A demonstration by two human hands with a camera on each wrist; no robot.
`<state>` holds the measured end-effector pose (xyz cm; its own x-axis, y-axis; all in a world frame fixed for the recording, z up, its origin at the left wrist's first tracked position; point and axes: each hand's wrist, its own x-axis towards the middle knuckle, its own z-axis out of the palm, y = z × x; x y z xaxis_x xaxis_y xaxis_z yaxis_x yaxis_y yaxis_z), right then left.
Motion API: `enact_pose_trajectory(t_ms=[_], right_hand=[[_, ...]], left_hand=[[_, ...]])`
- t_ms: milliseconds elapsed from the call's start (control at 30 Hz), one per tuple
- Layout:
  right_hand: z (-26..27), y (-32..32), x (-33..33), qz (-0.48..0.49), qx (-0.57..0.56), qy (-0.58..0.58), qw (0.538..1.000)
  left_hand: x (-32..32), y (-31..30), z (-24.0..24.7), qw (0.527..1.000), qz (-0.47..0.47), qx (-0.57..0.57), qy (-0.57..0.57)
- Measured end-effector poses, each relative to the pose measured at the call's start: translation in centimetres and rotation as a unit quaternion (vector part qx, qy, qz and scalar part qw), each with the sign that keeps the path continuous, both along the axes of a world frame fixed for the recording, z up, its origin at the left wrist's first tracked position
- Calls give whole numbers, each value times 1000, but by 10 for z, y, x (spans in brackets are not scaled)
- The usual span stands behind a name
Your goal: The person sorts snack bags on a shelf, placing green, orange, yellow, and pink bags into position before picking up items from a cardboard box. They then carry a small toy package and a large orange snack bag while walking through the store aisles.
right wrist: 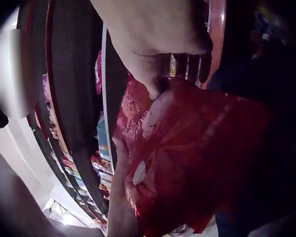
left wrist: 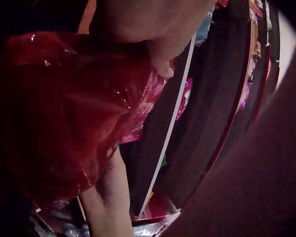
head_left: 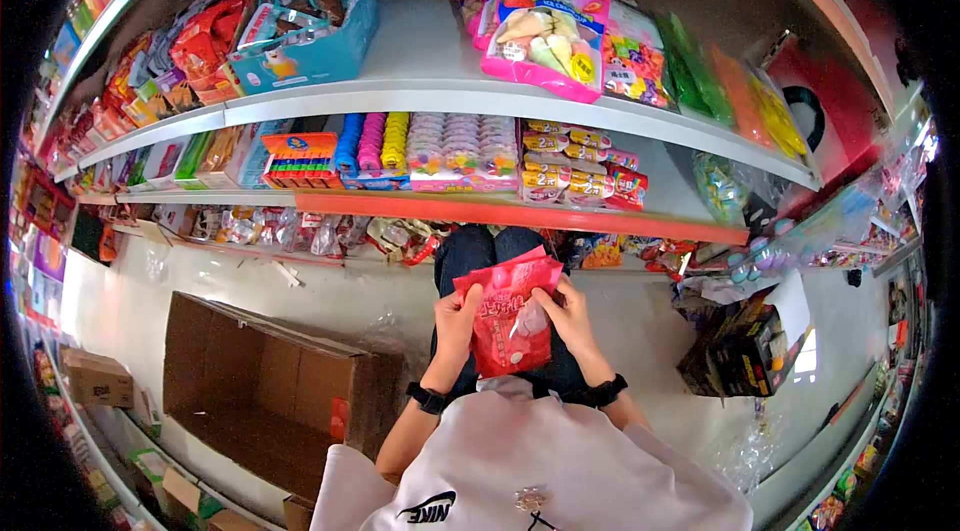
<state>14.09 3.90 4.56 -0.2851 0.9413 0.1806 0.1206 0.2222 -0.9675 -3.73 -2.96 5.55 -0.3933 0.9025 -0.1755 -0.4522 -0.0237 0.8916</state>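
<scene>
Red packets (head_left: 513, 326), overlapping: held over the lap (head_left: 462, 251), between five and six o'clock of head-view centre. Nine o'clock edge is pinched by the left grip (head_left: 458, 319); three o'clock edge by the right grip (head_left: 567, 316). Cardboard box (head_left: 300, 376): placed towards eight o'clock. Pink pouch (head_left: 548, 31): shelved at twelve.

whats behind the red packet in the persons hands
Behind the red packet, gripped by the left hand and right hand, edges of more pinkish-red packaging show at the top, with dark trousers beyond. The rest of that packaging is covered.
</scene>
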Motion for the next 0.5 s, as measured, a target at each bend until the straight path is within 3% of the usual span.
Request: enact_pose_trajectory(t_ms=[67, 133, 300, 500], right_hand=[[22, -9, -9, -22, -113, 61, 991], [-5, -3, -7, -38, -120, 55, 991], [-4, 1, -16, -85, -133, 111, 981], [-29, 15, -2, -171, -174, 149, 958]], left_hand=[[3, 1, 0, 999, 20, 11, 31], [5, 2, -2, 999, 33, 8, 39], [2, 8, -11, 997, 67, -24, -13], [7, 14, 18, 990, 96, 2, -99]])
